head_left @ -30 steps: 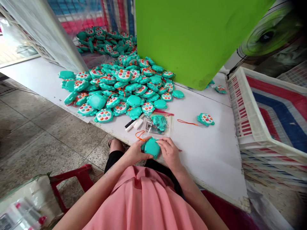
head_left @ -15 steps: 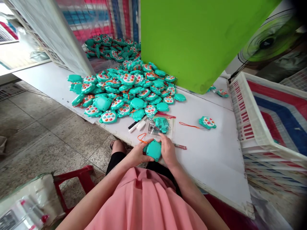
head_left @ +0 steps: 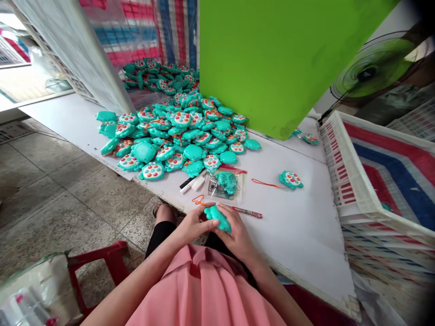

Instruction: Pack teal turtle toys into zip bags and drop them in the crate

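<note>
Centrally, I see both hands at the white table's [head_left: 299, 226] near edge: left hand [head_left: 192, 224] and right hand [head_left: 238, 233] clasp a teal toy [head_left: 217, 217], now tilted on edge rather than flat. Bare tabletop lies rightward; the white crate [head_left: 343, 181] holds striped sheeting; a clear bag [head_left: 226, 183] encloses one toy.

Two hands are seen, the left hand [head_left: 192, 225] and the right hand [head_left: 238, 231], and one teal toy [head_left: 218, 218] is held between them. One big pile of teal toys [head_left: 176, 133], too many to be counted, is seen on the table [head_left: 299, 226]. One toy [head_left: 291, 179] is seen alone. One pen [head_left: 247, 212], one plastic bag [head_left: 226, 184], one white crate [head_left: 353, 190] and one fan [head_left: 370, 68] are seen.
</note>
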`<state>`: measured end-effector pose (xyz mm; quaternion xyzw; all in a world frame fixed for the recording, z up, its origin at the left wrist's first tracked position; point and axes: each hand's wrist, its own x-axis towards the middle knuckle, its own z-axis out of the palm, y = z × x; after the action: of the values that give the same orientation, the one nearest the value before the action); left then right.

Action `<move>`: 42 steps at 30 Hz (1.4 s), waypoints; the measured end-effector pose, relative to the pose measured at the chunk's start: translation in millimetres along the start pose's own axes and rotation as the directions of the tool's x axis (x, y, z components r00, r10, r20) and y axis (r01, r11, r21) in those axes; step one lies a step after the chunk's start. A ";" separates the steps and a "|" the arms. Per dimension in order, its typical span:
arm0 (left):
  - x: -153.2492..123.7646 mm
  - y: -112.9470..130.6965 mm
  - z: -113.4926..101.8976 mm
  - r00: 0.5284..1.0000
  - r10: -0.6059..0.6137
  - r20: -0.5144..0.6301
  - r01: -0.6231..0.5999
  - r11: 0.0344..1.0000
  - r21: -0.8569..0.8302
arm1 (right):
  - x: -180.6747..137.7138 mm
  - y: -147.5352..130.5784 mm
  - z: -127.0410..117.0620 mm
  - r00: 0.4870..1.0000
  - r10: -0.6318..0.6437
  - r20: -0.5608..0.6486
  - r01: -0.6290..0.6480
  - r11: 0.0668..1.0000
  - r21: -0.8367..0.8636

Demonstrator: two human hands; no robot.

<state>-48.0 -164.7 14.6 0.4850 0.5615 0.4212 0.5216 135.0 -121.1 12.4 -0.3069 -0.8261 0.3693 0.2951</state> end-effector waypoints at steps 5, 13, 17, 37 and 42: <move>4.4 2.9 -2.0 0.995 -0.007 -0.099 -0.002 0.997 -0.081 | -1.1 -0.8 9.0 0.930 0.366 0.015 -0.298 0.731 0.613; -1.6 11.6 19.1 0.993 -0.075 -0.093 0.022 0.879 -0.477 | 1.5 -10.1 12.3 0.844 0.506 0.176 -0.397 0.369 0.840; -5.3 10.9 24.1 0.998 0.019 -0.061 -0.041 0.920 -0.389 | 4.4 -9.5 12.9 0.829 0.557 0.059 -0.364 0.457 0.812; 4.6 -12.4 23.6 0.999 0.005 -0.040 -0.007 1.000 -0.026 | 32.8 44.4 -60.2 0.703 0.637 -0.316 0.030 0.417 0.909; 5.9 -21.8 24.7 0.999 -0.029 -0.041 0.025 0.994 -0.103 | 66.9 43.9 -33.7 0.905 0.313 -0.289 -0.166 0.884 0.437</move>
<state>-25.6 -163.5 -10.3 0.4409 0.5568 0.4526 0.5393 129.1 -34.5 13.8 -0.4018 -0.6210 0.5042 0.4459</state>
